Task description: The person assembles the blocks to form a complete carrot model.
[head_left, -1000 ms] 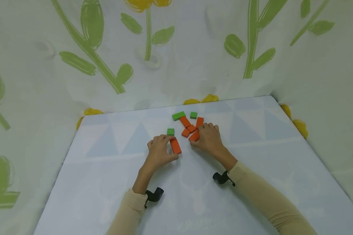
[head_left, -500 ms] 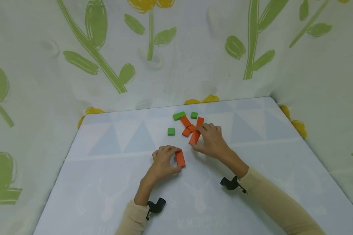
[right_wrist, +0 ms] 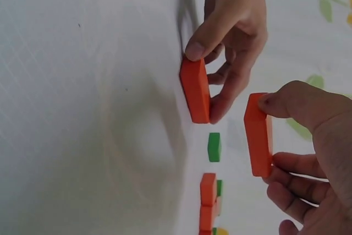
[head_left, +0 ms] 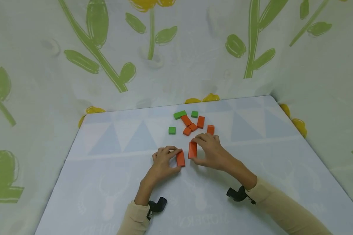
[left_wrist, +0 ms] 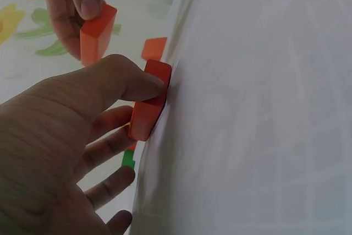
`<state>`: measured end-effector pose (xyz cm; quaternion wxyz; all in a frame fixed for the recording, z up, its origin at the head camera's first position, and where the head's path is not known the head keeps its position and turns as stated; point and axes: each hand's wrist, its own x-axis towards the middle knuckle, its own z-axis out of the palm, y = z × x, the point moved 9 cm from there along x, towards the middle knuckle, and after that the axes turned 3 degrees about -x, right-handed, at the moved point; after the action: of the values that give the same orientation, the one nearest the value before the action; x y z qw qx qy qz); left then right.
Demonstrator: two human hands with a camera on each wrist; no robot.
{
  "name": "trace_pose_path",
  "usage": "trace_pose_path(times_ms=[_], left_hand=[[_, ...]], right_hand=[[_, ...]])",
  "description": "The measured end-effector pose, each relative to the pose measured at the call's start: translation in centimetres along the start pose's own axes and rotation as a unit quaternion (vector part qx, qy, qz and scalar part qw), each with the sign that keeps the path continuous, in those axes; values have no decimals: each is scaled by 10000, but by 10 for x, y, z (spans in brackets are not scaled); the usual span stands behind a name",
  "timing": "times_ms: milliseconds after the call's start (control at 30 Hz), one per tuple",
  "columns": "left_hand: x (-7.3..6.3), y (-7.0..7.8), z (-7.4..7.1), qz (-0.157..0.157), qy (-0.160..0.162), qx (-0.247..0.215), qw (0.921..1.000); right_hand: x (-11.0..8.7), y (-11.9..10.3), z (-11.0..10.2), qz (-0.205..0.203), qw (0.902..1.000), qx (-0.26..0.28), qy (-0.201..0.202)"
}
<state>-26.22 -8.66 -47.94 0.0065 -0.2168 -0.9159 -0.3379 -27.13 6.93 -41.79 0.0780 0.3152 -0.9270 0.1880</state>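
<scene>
My left hand point(head_left: 164, 160) pinches an orange rectangular block point(head_left: 180, 158) end to end between thumb and fingers, low at the tabletop. To its right, my right hand point(head_left: 211, 152) holds a second orange block point(head_left: 192, 150) by its two ends. In the right wrist view this second block point(right_wrist: 258, 136) is raised off the table, while the left hand's block point(right_wrist: 195, 91) sits down at the surface. A short gap separates the two blocks. Just behind the right fingers lies another orange block point(head_left: 210, 129), partly covered by them.
Beyond the hands lies a loose group of orange blocks point(head_left: 186, 120), with a long green block point(head_left: 180, 114) and a small green block point(head_left: 194, 114) behind. Another small green block point(head_left: 172, 130) lies to the left. A patterned cloth point(head_left: 176, 75) hangs past the table's far edge.
The left hand drew its block toward the person and right, then stopped. The right hand lifted a block from the group and brought it nearer, beside the left one; an orange block now shows behind it.
</scene>
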Motion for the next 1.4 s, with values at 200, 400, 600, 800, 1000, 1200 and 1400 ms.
trace_pose_path(times_ms=[200,400,600,800,1000,1200,1400], left_hand=[[-3,-5,1,67,31,69,9999],[-6,-9,3,89,38,-155,9998],[-7,-12,0,257,223,-599,9976],[-7,-14,0,416,293,-638,9967],[-9,-10,0,617,294,-593,9959],[-8,-9,0,586,246,-653,9958],[-8,-11,-1,543,280,-603,9963]], right_hand=[[1,-5,12,-152,9996,76,-220],[1,-4,26,-168,9989,66,-442],[2,-2,39,-217,9981,15,-571],[2,-2,44,-219,9978,-4,-618],[1,2,50,-174,9975,-35,-689],[2,3,52,-114,9974,36,-707],[13,14,44,259,9964,-62,-803]])
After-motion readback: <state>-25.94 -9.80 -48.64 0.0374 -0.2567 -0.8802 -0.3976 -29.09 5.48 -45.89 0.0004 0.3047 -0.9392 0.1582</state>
